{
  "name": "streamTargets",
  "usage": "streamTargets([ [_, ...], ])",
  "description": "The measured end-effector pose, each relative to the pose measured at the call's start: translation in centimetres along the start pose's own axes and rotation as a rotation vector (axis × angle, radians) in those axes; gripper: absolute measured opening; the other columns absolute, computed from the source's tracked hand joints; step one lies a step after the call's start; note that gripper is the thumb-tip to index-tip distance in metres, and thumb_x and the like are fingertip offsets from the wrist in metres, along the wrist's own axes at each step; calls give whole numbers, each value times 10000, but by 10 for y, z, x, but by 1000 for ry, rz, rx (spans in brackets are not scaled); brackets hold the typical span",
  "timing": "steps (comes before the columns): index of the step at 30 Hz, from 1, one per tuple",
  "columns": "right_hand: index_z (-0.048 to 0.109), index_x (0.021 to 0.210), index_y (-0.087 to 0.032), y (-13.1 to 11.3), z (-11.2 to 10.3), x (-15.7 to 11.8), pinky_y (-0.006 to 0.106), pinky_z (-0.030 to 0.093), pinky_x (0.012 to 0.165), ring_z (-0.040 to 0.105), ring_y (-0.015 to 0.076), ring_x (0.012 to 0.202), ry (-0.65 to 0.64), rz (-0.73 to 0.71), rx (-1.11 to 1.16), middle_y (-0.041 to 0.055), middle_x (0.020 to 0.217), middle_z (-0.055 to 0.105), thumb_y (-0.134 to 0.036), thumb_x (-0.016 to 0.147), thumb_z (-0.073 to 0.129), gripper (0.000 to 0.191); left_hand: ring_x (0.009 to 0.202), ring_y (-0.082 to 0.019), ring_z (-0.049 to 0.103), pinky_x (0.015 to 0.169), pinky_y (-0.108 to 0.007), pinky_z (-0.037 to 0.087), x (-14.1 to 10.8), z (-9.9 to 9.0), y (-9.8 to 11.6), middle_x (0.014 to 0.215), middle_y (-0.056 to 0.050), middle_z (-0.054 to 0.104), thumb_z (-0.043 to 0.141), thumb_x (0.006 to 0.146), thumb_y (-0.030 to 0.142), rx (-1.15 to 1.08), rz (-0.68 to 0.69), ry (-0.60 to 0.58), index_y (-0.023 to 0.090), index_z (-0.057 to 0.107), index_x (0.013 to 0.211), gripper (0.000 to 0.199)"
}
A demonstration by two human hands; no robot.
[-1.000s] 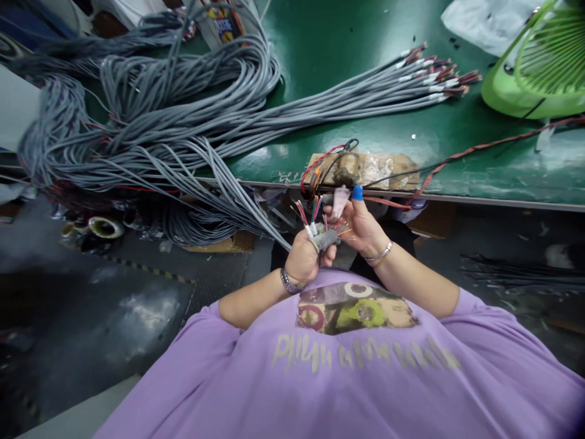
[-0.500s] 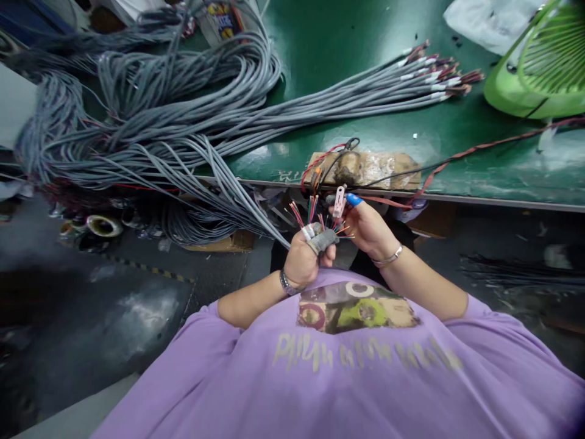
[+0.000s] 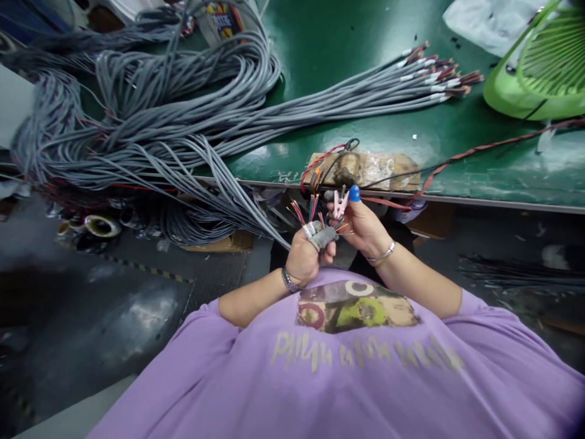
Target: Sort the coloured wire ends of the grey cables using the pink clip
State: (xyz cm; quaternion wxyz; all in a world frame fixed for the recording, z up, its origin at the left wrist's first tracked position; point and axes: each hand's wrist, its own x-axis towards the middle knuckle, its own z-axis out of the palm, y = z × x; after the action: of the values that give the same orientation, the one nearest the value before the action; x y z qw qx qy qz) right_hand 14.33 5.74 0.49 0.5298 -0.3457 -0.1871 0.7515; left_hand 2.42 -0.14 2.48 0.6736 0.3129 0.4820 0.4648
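Observation:
My left hand (image 3: 302, 259) is closed round the ends of several grey cables (image 3: 276, 235). From its grip fan out thin coloured wires (image 3: 299, 212) with bare tips, and a grey wrapped piece (image 3: 322, 238), perhaps a thumb cover, lies across them. Close on the right, my right hand (image 3: 364, 228) pinches a pale pink clothes peg (image 3: 340, 204) just above the wires. A blue cover (image 3: 354, 193) sits on a digit of that hand. Some of its fingers are hidden behind the peg and wires.
Coiled grey cables (image 3: 183, 97) spread over the green table (image 3: 320, 30), their stripped ends pointing right. A wooden block (image 3: 388, 169) with wires lies at the table's front edge. A green fan (image 3: 543, 73) stands at the right. Tape rolls (image 3: 103, 225) are below left.
The peg has turned in my right hand, so its two legs now show apart. The blue-covered digit has tilted upright. My left hand keeps its hold on the cables.

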Motion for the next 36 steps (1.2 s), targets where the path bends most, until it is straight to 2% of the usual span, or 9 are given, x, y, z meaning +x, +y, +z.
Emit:
streamTargets([
  [8, 652, 714, -187, -2, 5, 2, 213, 467, 545, 560, 79, 544, 44, 17, 110, -24, 623, 670, -598, 747, 775, 431, 347, -59, 463, 340, -173, 349, 2, -2, -5, 494, 58, 575, 778, 679, 469, 30, -16, 7, 182, 528, 700, 381],
  [12, 654, 765, -192, 1, 3, 1, 213, 467, 540, 574, 85, 559, 18, 25, 120, -20, 648, 677, -641, 762, 734, 456, 354, -60, 464, 347, -174, 353, 1, -2, -5, 493, 55, 575, 779, 681, 487, 29, -5, 5, 179, 544, 709, 388],
  [20, 633, 802, -203, -2, -1, -4, 226, 469, 520, 571, 100, 550, -45, 138, 149, 3, 719, 699, -734, 825, 583, 534, 343, -70, 471, 337, -183, 354, -8, -4, 0, 482, 52, 577, 791, 668, 489, 35, 3, -1, 186, 529, 678, 401],
  [23, 652, 844, -208, -6, 0, -8, 231, 478, 526, 588, 109, 567, -70, 158, 124, 4, 733, 709, -683, 864, 577, 482, 341, -70, 469, 334, -183, 356, -11, -4, 1, 481, 53, 575, 793, 659, 499, 27, 13, 15, 188, 526, 675, 410],
  [25, 659, 863, -214, -7, -1, -10, 224, 482, 534, 597, 106, 579, -68, 153, 110, -3, 742, 717, -590, 895, 598, 383, 342, -69, 470, 331, -181, 354, -11, -3, 2, 483, 54, 576, 793, 659, 498, 22, 18, 24, 187, 527, 677, 409],
  [29, 666, 848, -211, -6, -4, -9, 212, 472, 532, 581, 91, 565, -56, 98, 57, -20, 717, 704, -434, 909, 617, 236, 348, -66, 477, 338, -177, 363, -7, -1, 2, 492, 53, 584, 782, 678, 497, 24, 33, 20, 186, 530, 687, 400],
  [33, 660, 804, -208, -1, -7, -8, 232, 447, 517, 549, 101, 560, -60, -9, -22, -21, 679, 664, -558, 827, 696, 352, 349, -60, 467, 340, -176, 360, -4, 2, 3, 495, 56, 579, 773, 674, 512, 44, 32, 35, 188, 530, 697, 406],
  [36, 610, 689, -212, 5, -9, -6, 224, 385, 491, 468, 82, 522, 63, -217, -120, -51, 582, 569, -579, 714, 800, 414, 345, -58, 458, 336, -177, 350, -3, 4, 3, 492, 59, 572, 781, 661, 511, 46, 37, 51, 187, 539, 708, 406],
])
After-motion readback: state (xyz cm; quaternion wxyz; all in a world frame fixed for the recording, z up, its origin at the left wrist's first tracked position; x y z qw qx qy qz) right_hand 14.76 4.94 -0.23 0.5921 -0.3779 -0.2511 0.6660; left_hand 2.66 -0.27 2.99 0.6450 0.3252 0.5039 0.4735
